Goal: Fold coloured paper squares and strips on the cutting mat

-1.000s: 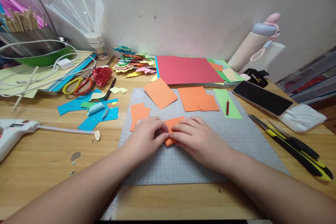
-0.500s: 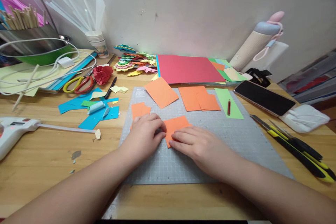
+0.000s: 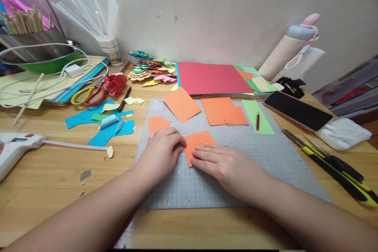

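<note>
A small piece of orange paper (image 3: 198, 139) lies on the grey cutting mat (image 3: 189, 189) between my hands. My left hand (image 3: 163, 149) has its fingers curled at the paper's left edge, fingertips and thumb close together there. Flat on the paper's right part rest the fingers of my right hand (image 3: 220, 161), stretched out. Smaller orange pieces (image 3: 157, 123) are partly covered by my left hand. Farther back on the mat are an orange sheet (image 3: 181, 104), overlapping orange pieces (image 3: 220, 110) and a green strip (image 3: 251, 112) with a short red pencil (image 3: 258, 121) on it.
Left are a glue gun (image 3: 20, 145), blue paper scraps (image 3: 103, 132), scissors (image 3: 88, 96), a crumpled red paper (image 3: 115, 84) and a black pen (image 3: 124, 98). Red paper (image 3: 212, 78) lies behind the mat. A phone (image 3: 298, 110) and a utility knife (image 3: 330, 167) are at the right.
My hands have moved apart over the orange paper, uncovering more of it. My right fingers have flattened onto it and my left hand has shifted slightly left.
</note>
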A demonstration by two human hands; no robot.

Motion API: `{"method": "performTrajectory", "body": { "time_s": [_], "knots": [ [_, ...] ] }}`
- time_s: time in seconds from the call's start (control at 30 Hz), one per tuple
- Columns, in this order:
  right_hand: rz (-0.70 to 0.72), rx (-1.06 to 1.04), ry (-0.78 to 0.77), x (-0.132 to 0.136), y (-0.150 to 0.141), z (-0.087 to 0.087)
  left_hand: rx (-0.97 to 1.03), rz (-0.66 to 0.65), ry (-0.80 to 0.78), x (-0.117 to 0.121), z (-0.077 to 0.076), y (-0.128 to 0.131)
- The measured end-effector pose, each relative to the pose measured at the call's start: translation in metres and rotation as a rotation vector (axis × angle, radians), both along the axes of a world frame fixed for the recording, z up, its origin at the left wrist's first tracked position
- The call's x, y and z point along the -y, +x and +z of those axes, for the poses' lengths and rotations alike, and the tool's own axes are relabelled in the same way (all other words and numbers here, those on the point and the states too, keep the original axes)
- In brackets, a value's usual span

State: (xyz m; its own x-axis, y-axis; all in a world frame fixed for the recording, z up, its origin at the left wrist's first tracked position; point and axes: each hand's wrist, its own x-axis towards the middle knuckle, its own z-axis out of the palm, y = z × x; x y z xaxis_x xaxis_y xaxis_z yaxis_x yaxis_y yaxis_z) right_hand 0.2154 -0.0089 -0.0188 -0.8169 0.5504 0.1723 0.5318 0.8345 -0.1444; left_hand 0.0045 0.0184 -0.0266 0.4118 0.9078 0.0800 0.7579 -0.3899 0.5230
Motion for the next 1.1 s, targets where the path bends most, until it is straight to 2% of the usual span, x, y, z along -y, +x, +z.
{"method": "performTrajectory", "body": {
  "time_s": [1.1],
  "knots": [
    [-0.094,0.132,-0.115,0.0015,-0.0031,-0.0063,-0.014,-0.016,0.003,-0.0005,0.0028,0.0004]
  ]
}}
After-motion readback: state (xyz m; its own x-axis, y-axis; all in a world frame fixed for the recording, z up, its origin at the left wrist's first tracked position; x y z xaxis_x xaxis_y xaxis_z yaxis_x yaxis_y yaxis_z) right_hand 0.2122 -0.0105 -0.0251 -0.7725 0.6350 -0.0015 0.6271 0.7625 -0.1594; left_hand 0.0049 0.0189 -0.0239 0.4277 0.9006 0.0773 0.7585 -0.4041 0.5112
